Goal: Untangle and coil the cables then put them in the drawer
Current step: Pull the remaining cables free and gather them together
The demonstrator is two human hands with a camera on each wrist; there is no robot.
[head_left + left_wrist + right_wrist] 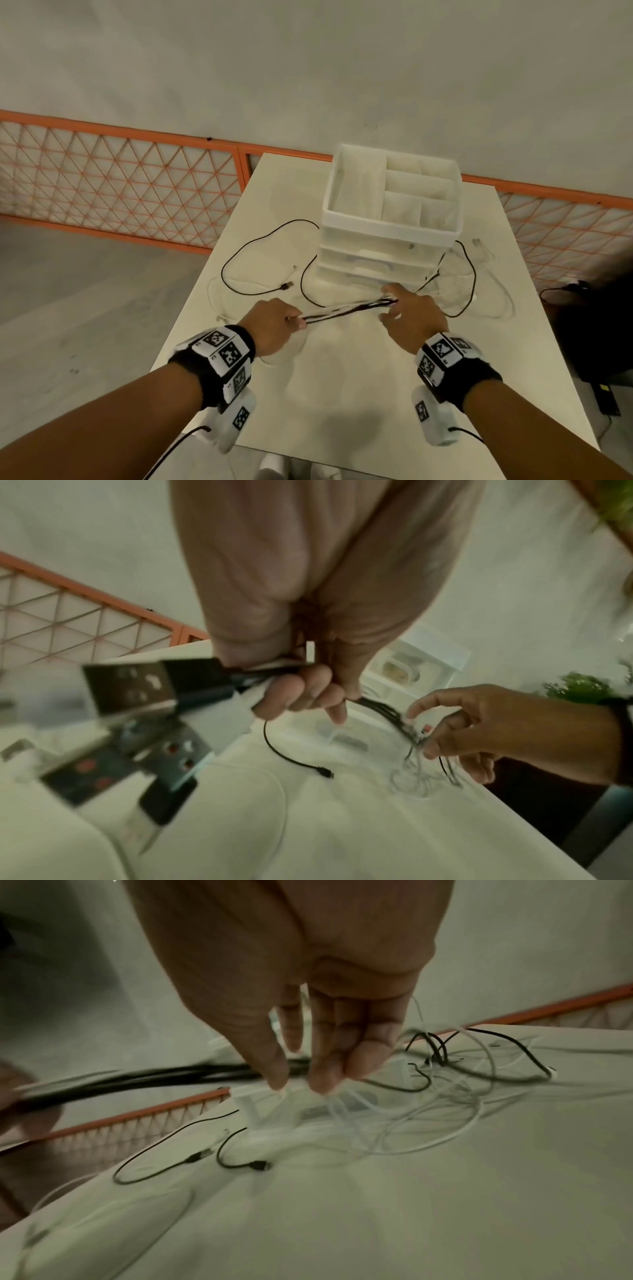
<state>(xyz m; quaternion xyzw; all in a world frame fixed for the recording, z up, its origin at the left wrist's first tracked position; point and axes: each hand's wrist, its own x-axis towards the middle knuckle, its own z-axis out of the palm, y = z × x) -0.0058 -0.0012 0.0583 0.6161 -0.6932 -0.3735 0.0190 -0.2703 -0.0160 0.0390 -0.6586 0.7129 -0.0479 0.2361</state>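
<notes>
A bundle of black and white cables (346,311) is stretched taut between my two hands above the white table (342,394). My left hand (277,323) grips one end in a fist, with USB plugs (164,685) sticking out past the thumb. My right hand (407,317) pinches the other end between thumb and fingers (329,1077). Loose black cable loops (260,270) lie at the left, and more black and white cable (469,281) trails at the right. The white drawer unit (387,233) stands just behind the hands, drawers closed.
The unit's top is an open tray with dividers (404,192). An orange mesh fence (120,185) runs behind the table. Dark bags and a cable (589,325) sit on the floor at the right. Bare tabletop lies in front of my hands.
</notes>
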